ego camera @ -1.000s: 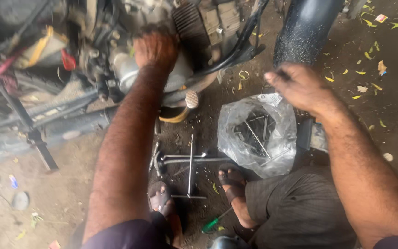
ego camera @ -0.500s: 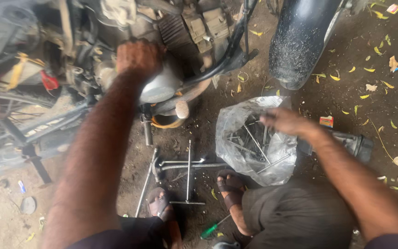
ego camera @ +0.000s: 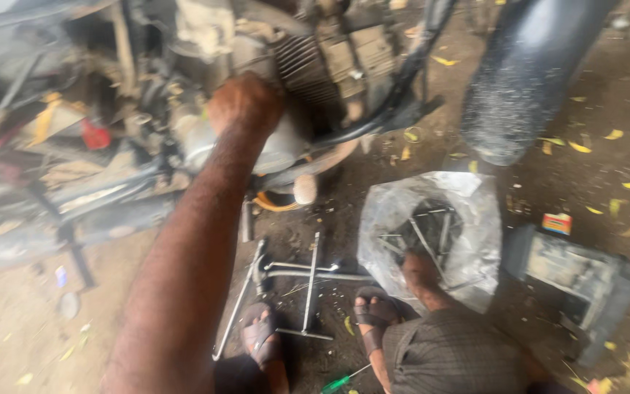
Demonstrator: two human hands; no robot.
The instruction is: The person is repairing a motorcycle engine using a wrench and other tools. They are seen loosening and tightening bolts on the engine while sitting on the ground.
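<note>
The left hand (ego camera: 246, 102) stays pressed on the motorcycle engine (ego camera: 308, 66), fingers curled over its casing, though blur hides whether it grips anything. The right hand (ego camera: 421, 270) has dropped from the rim into the clear plastic bag (ego camera: 468, 233) of metal tools (ego camera: 432, 226) on the ground; how far it is closed cannot be told. T-handle wrenches (ego camera: 308, 277) lie beside the sandalled feet (ego camera: 373, 314).

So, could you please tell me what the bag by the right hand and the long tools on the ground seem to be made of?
The bag looks like thin clear plastic: crinkled, glossy, contents showing through. The long tools look like bare metal, probably steel: slim, grey, shiny rods.
</note>
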